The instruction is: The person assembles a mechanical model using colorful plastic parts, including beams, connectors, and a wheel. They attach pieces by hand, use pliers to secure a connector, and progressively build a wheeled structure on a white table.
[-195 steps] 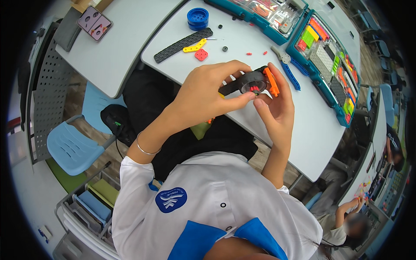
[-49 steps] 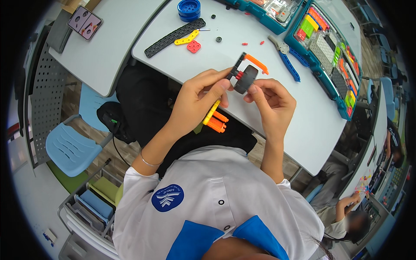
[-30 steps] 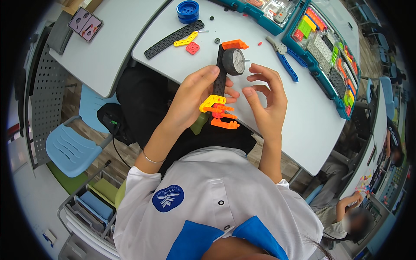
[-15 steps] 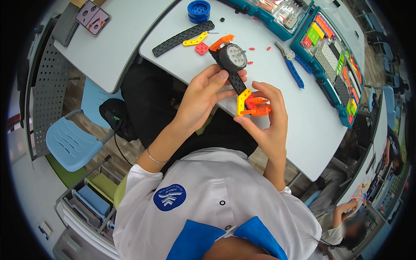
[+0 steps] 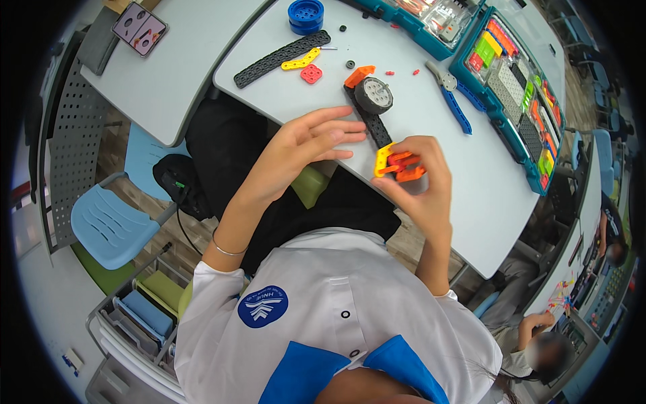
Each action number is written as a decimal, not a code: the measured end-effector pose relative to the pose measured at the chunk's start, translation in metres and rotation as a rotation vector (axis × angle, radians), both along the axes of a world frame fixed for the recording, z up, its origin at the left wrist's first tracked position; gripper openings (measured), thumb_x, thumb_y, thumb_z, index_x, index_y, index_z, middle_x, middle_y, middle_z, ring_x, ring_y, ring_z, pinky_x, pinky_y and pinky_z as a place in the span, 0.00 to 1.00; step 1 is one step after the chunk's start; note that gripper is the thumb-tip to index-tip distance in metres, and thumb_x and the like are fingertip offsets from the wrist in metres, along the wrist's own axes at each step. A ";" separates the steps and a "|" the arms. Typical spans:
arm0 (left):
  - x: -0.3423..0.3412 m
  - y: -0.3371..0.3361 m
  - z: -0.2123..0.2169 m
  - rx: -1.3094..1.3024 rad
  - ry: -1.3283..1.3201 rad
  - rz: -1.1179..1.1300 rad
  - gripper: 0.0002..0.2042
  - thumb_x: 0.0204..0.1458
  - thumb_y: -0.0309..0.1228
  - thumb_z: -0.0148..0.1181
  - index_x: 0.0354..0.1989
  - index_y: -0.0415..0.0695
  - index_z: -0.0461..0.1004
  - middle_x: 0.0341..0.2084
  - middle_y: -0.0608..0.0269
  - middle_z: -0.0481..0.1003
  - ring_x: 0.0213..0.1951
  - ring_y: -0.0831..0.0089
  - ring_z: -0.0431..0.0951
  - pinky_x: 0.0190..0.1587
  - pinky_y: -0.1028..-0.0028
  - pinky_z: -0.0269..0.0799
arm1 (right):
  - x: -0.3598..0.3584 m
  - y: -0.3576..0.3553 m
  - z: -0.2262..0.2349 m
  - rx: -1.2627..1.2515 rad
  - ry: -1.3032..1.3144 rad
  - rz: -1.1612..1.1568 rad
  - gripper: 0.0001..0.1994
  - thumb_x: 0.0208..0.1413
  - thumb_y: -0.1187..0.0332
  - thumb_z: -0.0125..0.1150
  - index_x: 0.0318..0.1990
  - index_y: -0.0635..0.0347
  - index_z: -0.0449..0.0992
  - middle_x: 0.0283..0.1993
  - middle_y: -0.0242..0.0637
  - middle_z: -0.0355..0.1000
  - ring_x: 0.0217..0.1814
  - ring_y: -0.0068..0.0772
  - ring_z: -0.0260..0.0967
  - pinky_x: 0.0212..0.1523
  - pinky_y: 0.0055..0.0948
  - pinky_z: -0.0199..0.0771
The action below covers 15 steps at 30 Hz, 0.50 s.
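Note:
A toy-brick assembly (image 5: 377, 126) slants over the front of the white table. It has a black perforated beam, a grey-and-black wheel (image 5: 374, 95) and an orange piece at the far end, and yellow, red and orange pieces at the near end. My right hand (image 5: 425, 176) grips that near end between thumb and fingers. Beside the beam, my left hand (image 5: 304, 145) is open, its fingers stretched toward the beam; whether the fingertips touch it I cannot tell.
On the table lie a long black beam (image 5: 282, 58), a yellow angled beam (image 5: 301, 60), a red square piece (image 5: 311, 74), blue wheel rims (image 5: 305, 16), several small pegs and blue-handled pliers (image 5: 455, 98). Teal parts cases (image 5: 501, 114) stand at the right. A phone (image 5: 139, 28) lies far left.
My left hand has let go of the beam and opened, drawing slightly left. The assembly's wheel end has shifted right and nearer, while my right hand keeps its hold.

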State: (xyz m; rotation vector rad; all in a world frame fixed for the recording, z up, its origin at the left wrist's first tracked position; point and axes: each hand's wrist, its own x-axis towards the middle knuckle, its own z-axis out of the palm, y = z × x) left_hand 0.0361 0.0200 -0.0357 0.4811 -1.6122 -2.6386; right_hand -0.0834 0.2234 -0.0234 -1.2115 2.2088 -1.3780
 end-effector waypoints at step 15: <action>0.012 -0.009 0.023 -0.687 0.104 -0.037 0.49 0.41 0.34 0.77 0.72 0.42 0.53 0.64 0.48 0.65 0.62 0.58 0.69 0.66 0.63 0.61 | 0.041 -0.035 -0.016 -0.216 -0.377 0.136 0.24 0.54 0.80 0.60 0.61 0.65 0.68 0.61 0.49 0.66 0.58 0.41 0.71 0.53 0.33 0.77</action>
